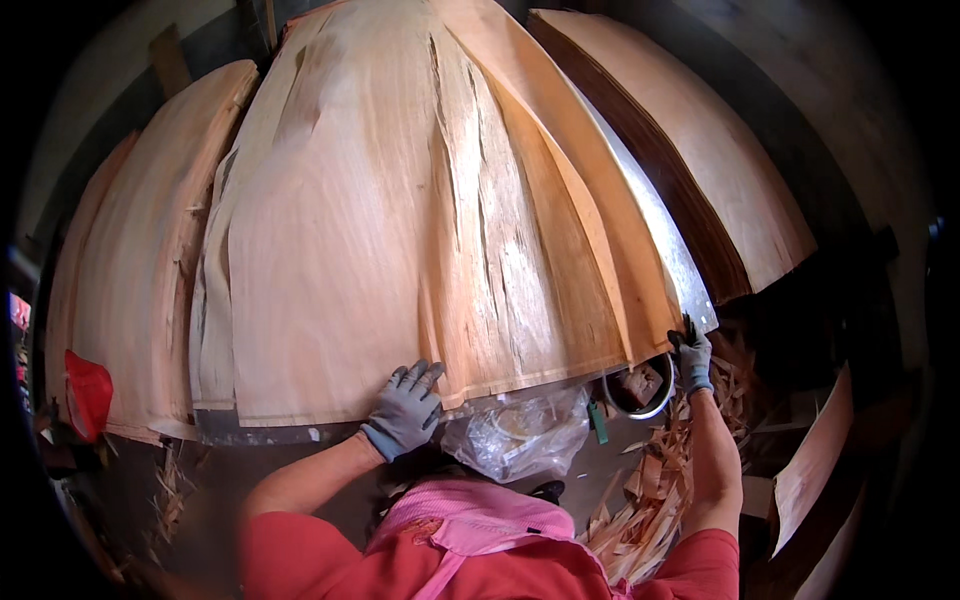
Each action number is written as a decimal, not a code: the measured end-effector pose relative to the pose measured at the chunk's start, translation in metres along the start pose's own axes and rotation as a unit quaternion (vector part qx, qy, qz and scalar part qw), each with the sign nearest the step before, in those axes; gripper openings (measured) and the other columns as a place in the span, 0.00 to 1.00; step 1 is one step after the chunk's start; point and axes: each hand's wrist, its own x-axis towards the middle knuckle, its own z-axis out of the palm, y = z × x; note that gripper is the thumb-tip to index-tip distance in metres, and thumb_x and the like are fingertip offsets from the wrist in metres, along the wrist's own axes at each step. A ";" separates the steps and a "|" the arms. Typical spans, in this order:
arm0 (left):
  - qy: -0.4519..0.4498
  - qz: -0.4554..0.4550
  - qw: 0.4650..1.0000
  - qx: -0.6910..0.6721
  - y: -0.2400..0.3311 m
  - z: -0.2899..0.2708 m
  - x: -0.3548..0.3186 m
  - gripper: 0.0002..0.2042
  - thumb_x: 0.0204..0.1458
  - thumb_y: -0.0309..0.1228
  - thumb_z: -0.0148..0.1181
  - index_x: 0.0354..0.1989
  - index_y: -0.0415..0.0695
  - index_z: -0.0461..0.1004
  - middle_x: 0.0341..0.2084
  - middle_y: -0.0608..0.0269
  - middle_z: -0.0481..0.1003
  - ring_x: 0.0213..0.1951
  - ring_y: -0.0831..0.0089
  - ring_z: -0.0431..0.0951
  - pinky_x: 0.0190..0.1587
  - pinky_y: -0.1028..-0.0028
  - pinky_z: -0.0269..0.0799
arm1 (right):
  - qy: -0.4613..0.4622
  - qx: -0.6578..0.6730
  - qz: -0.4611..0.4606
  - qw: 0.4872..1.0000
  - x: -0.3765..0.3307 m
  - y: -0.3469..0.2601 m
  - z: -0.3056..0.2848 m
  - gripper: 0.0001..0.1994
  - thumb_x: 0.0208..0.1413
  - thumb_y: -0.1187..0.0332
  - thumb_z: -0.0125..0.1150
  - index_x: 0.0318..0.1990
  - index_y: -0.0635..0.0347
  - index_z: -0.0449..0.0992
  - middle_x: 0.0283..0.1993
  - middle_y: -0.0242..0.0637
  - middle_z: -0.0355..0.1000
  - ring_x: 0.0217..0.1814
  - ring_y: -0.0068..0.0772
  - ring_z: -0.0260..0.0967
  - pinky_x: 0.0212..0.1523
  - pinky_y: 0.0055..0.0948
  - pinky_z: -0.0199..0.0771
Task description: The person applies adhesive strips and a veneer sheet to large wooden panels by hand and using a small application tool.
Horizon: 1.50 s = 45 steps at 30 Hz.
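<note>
A wide, thin sheet of wood veneer [340, 270] lies over the table in front of me, pale at the left and split lengthwise near its middle. Toward the right, orange-brown veneer [585, 240] lies in raised, overlapping folds. My left hand [404, 408], in a grey glove with dark fingertips, rests on the near edge of the sheet with its fingers stretched out. At the near right corner my right hand [691, 358], gloved alike, is closed at the edge of the orange-brown veneer. Its fingertips are partly hidden there.
Stacks of veneer stand left [140, 270] and right [700, 130] of the metal-edged table [690, 270]. Below the near edge are a clear plastic bag [520, 440] and a round metal-rimmed container [638, 412]. Wood scraps [655, 500] litter the floor. A red cap-like thing [88, 395] is far left.
</note>
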 end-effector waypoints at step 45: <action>-0.005 -0.390 0.895 0.217 0.013 0.067 0.077 0.30 0.59 0.50 0.49 0.68 0.49 0.59 0.69 0.55 0.56 0.71 0.52 0.49 0.70 0.43 0.33 | -0.128 -0.339 -0.044 0.931 0.023 0.075 -0.131 0.21 0.53 0.67 0.67 0.55 0.55 0.72 0.26 0.51 0.72 0.24 0.47 0.70 0.28 0.39 0.69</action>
